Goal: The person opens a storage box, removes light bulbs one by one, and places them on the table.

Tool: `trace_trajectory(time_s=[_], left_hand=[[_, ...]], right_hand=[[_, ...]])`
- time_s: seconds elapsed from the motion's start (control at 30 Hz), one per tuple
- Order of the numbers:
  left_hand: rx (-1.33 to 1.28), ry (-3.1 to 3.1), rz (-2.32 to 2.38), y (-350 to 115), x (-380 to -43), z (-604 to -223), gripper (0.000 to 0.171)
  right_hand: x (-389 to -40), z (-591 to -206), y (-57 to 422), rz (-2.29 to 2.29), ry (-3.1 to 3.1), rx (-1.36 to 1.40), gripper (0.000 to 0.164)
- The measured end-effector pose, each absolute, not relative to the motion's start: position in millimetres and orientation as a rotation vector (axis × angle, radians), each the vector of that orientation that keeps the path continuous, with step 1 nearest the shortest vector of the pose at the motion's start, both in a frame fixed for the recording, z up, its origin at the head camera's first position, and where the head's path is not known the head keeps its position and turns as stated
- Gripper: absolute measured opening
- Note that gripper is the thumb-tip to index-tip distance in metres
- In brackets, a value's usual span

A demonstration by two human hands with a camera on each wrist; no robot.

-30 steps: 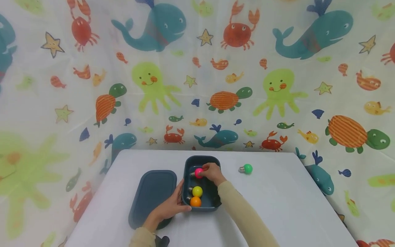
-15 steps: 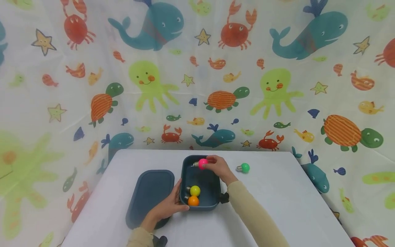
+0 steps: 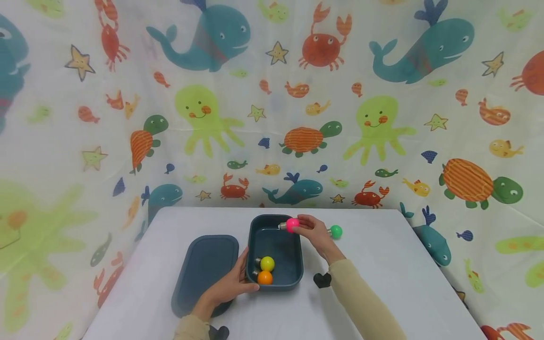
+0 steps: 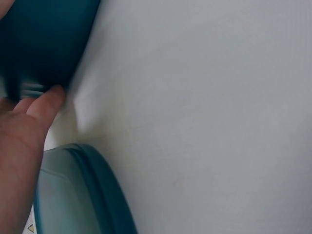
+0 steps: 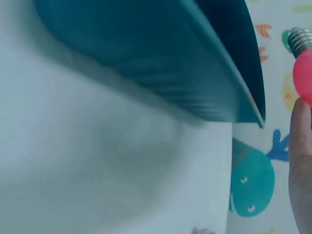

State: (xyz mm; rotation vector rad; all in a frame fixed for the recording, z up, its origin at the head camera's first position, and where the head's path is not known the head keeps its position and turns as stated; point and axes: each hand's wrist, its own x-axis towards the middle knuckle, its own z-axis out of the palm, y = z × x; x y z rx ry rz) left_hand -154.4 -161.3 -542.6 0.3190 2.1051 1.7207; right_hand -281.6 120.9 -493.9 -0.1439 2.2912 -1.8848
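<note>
My right hand [image 3: 318, 234] pinches a pink light bulb [image 3: 292, 225] by its round end, above the far right rim of a dark blue box [image 3: 278, 238]. The bulb's metal screw base points left. In the right wrist view a finger [image 5: 301, 129] touches the pink globe, which is partly cut off. My left hand [image 3: 231, 285] holds the box at its near left corner, fingers along the left wall and thumb at the front. Inside the box, a yellow bulb [image 3: 267, 264] and an orange bulb [image 3: 265, 277] lie along the near left side.
A green bulb [image 3: 336, 232] lies on the white table [image 3: 374, 283] right of the box, its base partly behind the right hand. The box's flat blue lid [image 3: 208, 264] lies to the left, partly under the left forearm. A patterned curtain [image 3: 272, 104] hangs behind the table.
My right hand has lifted the pink bulb from inside the box and carried it up and right to the rim. The left hand keeps its place on the box.
</note>
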Motion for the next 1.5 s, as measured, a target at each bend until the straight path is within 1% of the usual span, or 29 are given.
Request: trace_trajectory(time_s=[0.17, 0.53, 0.63, 0.87, 1.1, 1.43, 1.5], left_hand=[[0.314, 2.096, 1.727, -162, -160, -545, 0.11], [0.329, 2.117, 1.711, -164, -172, -550, 0.109], [0.331, 2.12, 1.71, -165, -175, -551, 0.109], [0.335, 2.118, 1.715, -166, -183, -554, 0.108], [0.346, 2.121, 1.72, -167, -191, -557, 0.108], [0.338, 2.11, 1.72, -169, -191, -556, 0.11], [0.338, 2.108, 1.721, -169, -191, -557, 0.11]], right_hand=[[-281, -496, 136, -1.914, 2.27, -0.139, 0.068], [-282, -510, 172, -1.919, 2.304, -0.085, 0.064], [-284, -515, 180, -1.905, 2.318, -0.082, 0.067], [-291, -520, 197, -1.902, 2.314, -0.04, 0.067], [-296, -524, 216, -1.904, 2.317, -0.013, 0.071], [-297, -538, 239, -1.932, 2.32, 0.028, 0.076], [-297, -541, 243, -1.929, 2.323, 0.062, 0.074]])
